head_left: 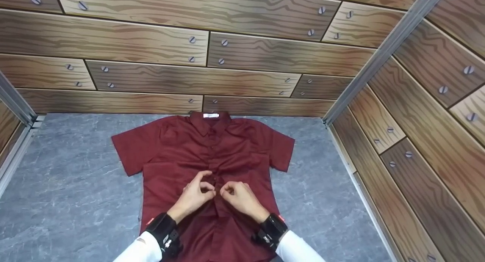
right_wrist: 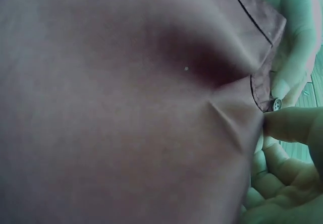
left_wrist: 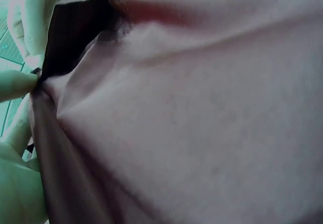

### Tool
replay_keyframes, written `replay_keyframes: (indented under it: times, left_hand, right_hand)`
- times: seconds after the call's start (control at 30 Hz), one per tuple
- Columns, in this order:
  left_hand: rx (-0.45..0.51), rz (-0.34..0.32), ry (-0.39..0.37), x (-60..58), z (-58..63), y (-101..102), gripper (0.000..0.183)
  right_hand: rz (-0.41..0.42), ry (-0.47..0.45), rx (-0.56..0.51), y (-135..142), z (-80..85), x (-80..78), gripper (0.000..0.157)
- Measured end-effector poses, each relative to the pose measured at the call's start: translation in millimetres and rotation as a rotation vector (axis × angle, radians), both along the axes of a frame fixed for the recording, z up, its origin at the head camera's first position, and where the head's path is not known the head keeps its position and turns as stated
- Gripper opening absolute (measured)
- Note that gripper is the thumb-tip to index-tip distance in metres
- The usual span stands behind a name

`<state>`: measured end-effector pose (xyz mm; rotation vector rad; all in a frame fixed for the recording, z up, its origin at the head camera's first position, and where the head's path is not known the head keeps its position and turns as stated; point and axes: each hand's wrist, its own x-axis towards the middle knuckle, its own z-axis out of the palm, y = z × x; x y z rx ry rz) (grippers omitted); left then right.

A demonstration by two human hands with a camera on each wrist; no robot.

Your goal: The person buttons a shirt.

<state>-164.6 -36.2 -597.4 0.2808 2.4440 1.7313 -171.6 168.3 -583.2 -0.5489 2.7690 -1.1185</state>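
A dark red short-sleeved button-up shirt lies front up, its collar toward the back wall. Over the middle of its front, my left hand and right hand meet closely at the button placket. Each pinches the cloth there between thumb and fingers. Up close in the right wrist view, a small dark button shows at the placket edge, right by my right thumb. The left wrist view has the front edge raised, with a dark fold opening beside the fingertips.
A grey marbled tabletop lies under the shirt. Wood-print panels form the back wall and right wall, with metal rails at the corners. Black camera straps sit on both wrists, over white sleeves.
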Motion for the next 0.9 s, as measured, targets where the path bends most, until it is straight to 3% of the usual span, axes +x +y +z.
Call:
replay_keyframes:
  times: [0.2,0.37,0.53,0.6,0.7,0.8,0.9]
  left_hand:
    - [-0.035,0.041,-0.001,0.0,0.3,-0.3,0.059]
    - [-0.087,0.089,-0.005,1.2,1.9,1.4,0.058]
    - [-0.139,0.074,0.035,4.4,1.0,2.6,0.057]
    - [-0.173,0.049,0.089,6.3,0.1,1.9,0.055]
    - [-0.244,0.015,0.197,10.4,-1.4,-1.5,0.057]
    - [-0.316,-0.012,0.292,15.5,-2.5,-8.8,0.063]
    - [-0.369,0.000,0.369,19.7,-2.8,-21.6,0.061]
  right_hand:
    - [0.027,0.094,-0.024,-3.2,0.8,6.0,0.008]
    - [0.089,0.284,0.051,-8.7,-2.4,13.7,0.015]
    - [0.142,0.442,0.141,-11.5,-5.8,17.5,0.017]
    - [0.175,0.423,0.169,-10.3,-4.5,17.3,0.017]
    - [0.176,0.321,0.188,-2.8,1.6,13.8,0.020]
    - [0.083,0.231,0.187,14.9,10.1,6.1,0.022]
    - [-0.046,0.205,0.191,40.7,16.2,-4.4,0.020]
